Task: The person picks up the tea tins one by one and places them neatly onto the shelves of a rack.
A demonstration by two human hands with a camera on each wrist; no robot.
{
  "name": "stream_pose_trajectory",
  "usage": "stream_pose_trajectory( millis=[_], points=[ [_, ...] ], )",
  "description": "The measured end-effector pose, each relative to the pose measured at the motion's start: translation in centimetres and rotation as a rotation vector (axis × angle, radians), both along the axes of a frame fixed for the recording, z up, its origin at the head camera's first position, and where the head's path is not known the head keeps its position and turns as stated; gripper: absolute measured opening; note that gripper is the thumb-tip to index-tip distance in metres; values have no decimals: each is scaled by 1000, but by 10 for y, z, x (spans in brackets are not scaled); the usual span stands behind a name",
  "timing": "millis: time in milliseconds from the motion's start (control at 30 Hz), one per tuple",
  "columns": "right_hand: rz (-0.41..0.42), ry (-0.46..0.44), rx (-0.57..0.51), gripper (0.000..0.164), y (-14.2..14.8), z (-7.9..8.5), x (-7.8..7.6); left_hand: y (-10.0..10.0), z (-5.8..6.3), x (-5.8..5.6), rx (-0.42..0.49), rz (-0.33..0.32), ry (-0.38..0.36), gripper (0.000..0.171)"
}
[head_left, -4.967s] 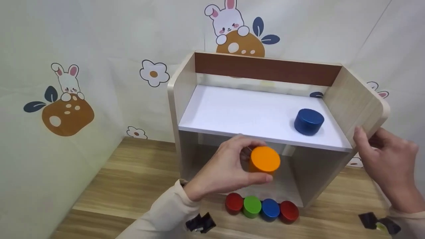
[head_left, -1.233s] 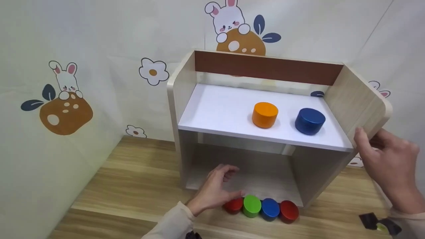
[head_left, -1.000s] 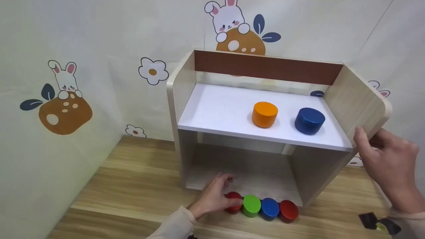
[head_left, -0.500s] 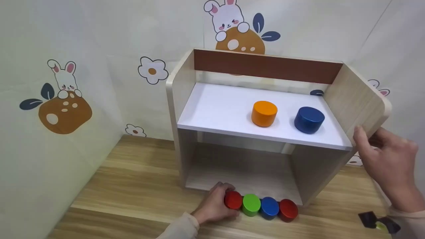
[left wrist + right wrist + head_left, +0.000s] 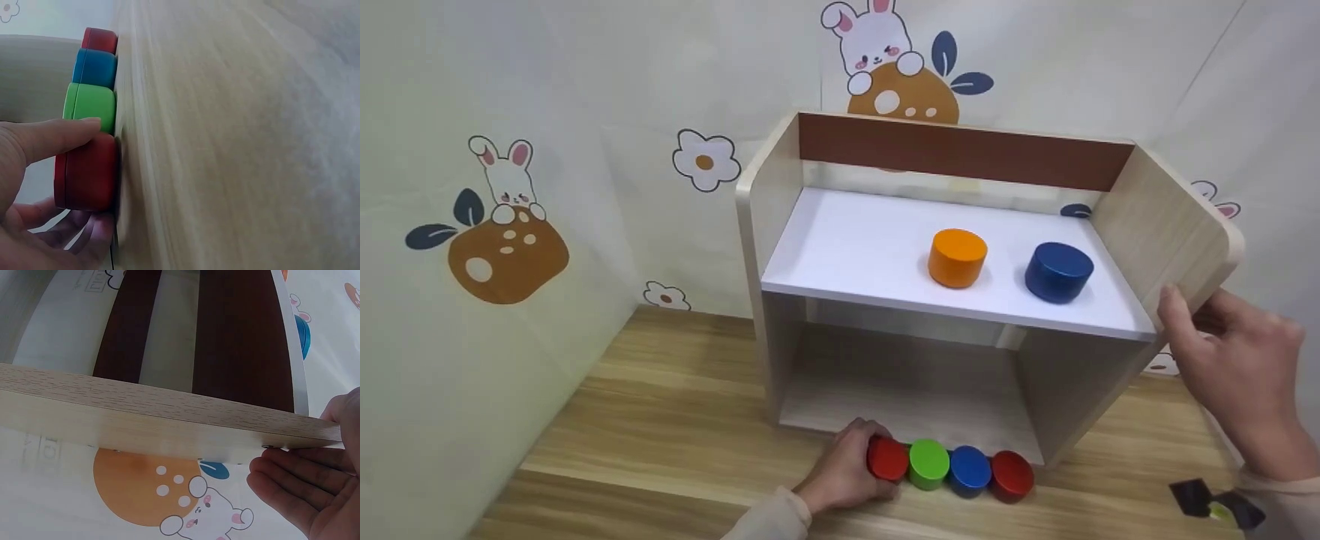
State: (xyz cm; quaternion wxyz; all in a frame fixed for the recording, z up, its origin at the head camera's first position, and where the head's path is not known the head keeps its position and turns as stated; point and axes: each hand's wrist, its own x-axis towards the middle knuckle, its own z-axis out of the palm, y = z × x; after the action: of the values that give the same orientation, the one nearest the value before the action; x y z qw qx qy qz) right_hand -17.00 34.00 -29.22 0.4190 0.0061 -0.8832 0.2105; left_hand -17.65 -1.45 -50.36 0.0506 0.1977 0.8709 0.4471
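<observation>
My left hand (image 5: pixel 847 466) grips the leftmost red round tin (image 5: pixel 888 458) on the table, thumb on its near side and fingers behind it. In the left wrist view, that red tin (image 5: pixel 90 174) stands on its base with a lid seam showing, the thumb reaching to the green tin's edge. My right hand (image 5: pixel 1241 367) holds the right side panel of the small wooden shelf (image 5: pixel 1166 232), thumb inside and fingers outside. The right wrist view shows these fingers (image 5: pixel 304 486) along the panel's outer face. An orange tin (image 5: pixel 957 259) and a dark blue tin (image 5: pixel 1058 272) stand on the white upper board.
A green tin (image 5: pixel 928 465), a blue tin (image 5: pixel 969 472) and another red tin (image 5: pixel 1012 477) continue the row in front of the shelf's lower compartment (image 5: pixel 907 382). Patterned wall sheeting (image 5: pixel 660 225) stands behind and to the left of the wooden table (image 5: pixel 660 405).
The orange tin, earlier in my left hand, now stands on the upper board. My left hand has come down to the leftmost red tin and taken hold of it. The right hand has stayed put.
</observation>
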Motion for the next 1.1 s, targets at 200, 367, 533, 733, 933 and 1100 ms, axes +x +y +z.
stream_pose_trajectory(
  millis=[200,367,533,733,933,1100],
  points=[
    [-1,-18,-9,36,-1,-1,0,-3,8,4,10,-6,-26,55],
    [8,11,-8,35,1,-1,0,-5,25,10,59,-6,-16,53],
    [35,44,-15,33,3,-2,0,-7,49,18,111,-8,-12,54],
    [26,16,-12,34,1,-1,0,-10,85,26,153,-5,21,57],
    [21,5,-18,35,0,-1,0,-16,127,32,163,6,68,54],
    [16,-18,-26,36,-3,-1,1,-20,159,35,166,7,83,53]
  ],
)
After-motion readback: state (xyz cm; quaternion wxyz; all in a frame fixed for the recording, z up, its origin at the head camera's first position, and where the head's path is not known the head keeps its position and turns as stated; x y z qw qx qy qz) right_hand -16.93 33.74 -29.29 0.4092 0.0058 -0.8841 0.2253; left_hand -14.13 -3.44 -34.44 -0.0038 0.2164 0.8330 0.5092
